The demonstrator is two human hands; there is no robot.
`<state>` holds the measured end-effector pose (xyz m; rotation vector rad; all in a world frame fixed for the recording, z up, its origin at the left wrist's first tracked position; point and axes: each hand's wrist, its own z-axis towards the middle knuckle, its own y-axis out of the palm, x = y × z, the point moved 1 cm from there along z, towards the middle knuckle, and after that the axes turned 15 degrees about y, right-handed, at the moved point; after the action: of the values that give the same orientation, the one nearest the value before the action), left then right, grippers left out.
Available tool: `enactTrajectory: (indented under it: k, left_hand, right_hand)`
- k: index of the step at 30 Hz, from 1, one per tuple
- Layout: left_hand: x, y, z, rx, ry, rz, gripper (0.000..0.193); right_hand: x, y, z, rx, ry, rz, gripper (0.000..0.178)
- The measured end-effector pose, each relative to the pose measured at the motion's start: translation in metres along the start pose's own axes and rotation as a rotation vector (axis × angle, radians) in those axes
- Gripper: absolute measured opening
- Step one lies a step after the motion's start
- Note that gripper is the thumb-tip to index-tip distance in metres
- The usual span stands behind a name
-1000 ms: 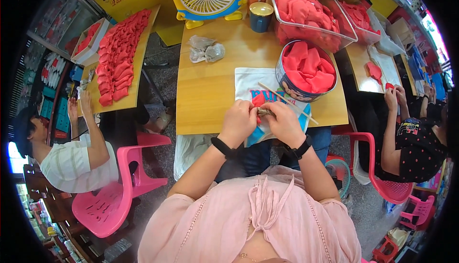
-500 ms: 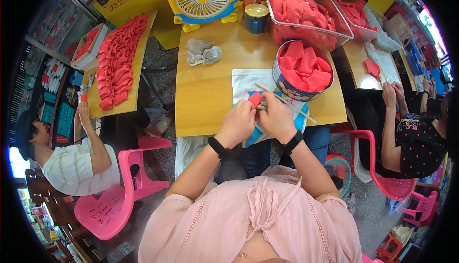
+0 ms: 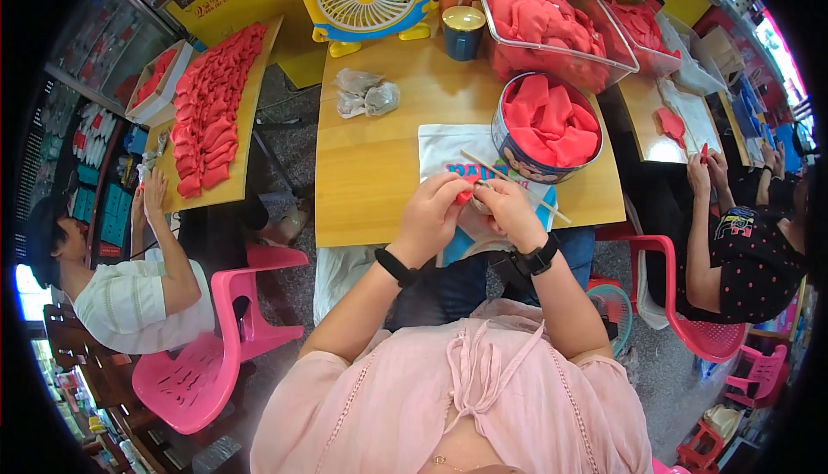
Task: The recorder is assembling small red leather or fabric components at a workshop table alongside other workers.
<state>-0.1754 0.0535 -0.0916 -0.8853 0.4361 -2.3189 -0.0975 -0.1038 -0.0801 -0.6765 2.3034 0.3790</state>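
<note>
Working from my distant seat, I judged the small red piece [image 3: 464,197] to be light, soft and limp, more like cloth than anything stiff, unlikely to slip or break but quick to fold under pressure; its edges looked like the best place to take hold, with a fingertip pinch rather than a full fist. It sat between my two hands, over the six o'clock side of the bench [image 3: 371,176], above a printed white cloth [image 3: 438,141]. My left hand [image 3: 431,215] pinched it from nine o'clock, thumb and forefinger pressed together on it. My right hand [image 3: 511,213] met it from three o'clock, thumb and forefinger also drawn together on its edge, the other fingers curled inward (a pale bit [image 3: 477,204] showed there, too small for me to name). Neither grip was spread, though I could not tell how hard either squeezed. From the hands, a thin stick [image 3: 517,187] slanted past the right one from twelve o'clock toward four, a round tub [image 3: 523,159] of red pieces stood between one and two, and crumpled clear plastic [image 3: 368,96] lay between ten and eleven.
</note>
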Motion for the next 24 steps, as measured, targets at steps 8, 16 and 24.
enactTrajectory:
  k: [8,16,24]
  left_hand:
    - [-0.020,-0.010,0.004,0.069,-0.333,-0.153,0.015]
    - [-0.006,-0.005,0.013,0.174,-0.581,-0.790,0.010]
    - [-0.024,-0.012,0.002,-0.091,-0.161,-0.037,0.010]
  right_hand:
    - [0.001,0.008,-0.007,0.257,-0.869,-0.320,0.026]
    - [-0.011,-0.007,-0.018,0.419,-0.801,-0.613,0.022]
    - [-0.004,0.001,-0.004,0.351,-0.743,-0.610,0.025]
